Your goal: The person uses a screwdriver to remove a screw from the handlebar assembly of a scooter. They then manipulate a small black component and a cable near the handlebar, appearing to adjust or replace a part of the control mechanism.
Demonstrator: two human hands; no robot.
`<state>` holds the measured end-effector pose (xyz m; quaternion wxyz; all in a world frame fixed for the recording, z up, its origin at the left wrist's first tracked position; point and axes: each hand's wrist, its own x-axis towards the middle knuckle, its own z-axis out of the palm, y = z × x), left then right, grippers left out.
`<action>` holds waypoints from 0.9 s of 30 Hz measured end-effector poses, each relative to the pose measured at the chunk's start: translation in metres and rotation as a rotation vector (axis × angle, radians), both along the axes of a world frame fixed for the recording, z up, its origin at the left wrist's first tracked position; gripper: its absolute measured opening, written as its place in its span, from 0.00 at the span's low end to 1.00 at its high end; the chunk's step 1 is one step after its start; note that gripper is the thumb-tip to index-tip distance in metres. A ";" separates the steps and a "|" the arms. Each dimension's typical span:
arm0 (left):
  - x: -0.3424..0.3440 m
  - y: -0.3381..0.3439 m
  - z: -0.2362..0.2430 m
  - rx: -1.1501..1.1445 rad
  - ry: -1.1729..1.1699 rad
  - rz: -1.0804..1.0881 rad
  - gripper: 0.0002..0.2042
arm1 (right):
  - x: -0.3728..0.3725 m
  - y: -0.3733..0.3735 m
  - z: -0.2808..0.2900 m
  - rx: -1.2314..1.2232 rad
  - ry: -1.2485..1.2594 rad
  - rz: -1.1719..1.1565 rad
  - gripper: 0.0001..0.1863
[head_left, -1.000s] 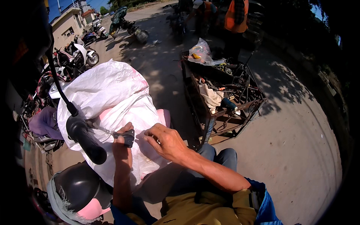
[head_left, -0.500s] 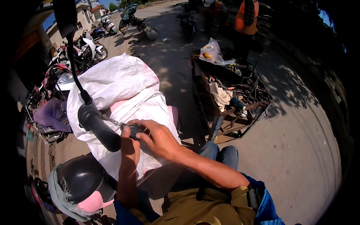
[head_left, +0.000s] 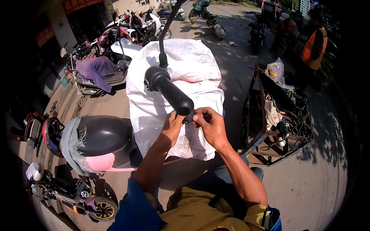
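My left hand (head_left: 171, 129) is closed behind the lower end of a black handlebar grip (head_left: 173, 94), its fingers partly hidden, at a small dark piece (head_left: 188, 117). My right hand (head_left: 212, 129) pinches that piece with thumb and forefinger just below the grip's end; its exact shape is hard to make out. Under both hands a crumpled white woven sack (head_left: 173, 54) drapes over a pink scooter, whose black seat (head_left: 102, 131) shows at the left with a grey fringed cloth (head_left: 73, 142) over its end. A black mirror stem (head_left: 162, 42) rises from the handlebar.
A metal cart (head_left: 256, 144) with tools stands at the right. Parked scooters (head_left: 146, 27) line the shopfront at upper left; one has a purple cloth (head_left: 96, 71). An e-bike (head_left: 77, 194) is at lower left. Two people in orange vests (head_left: 314, 50) stand at upper right.
My right hand has closed onto the dark piece beside my left hand. The view has swung, so the scooter, sack and cart sit differently; the hands are now just below the grip's end.
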<state>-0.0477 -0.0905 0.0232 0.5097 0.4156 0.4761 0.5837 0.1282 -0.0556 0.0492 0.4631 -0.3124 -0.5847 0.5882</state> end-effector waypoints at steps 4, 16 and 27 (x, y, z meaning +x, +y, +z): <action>-0.002 -0.005 0.006 -0.025 0.196 0.028 0.33 | 0.009 -0.006 -0.003 0.048 -0.255 -0.055 0.10; 0.000 -0.007 0.013 -0.062 0.436 0.056 0.30 | 0.002 -0.007 -0.001 0.039 -0.350 -0.046 0.19; 0.012 -0.033 0.022 0.069 0.951 0.315 0.22 | -0.006 -0.013 -0.004 0.031 -0.320 -0.168 0.14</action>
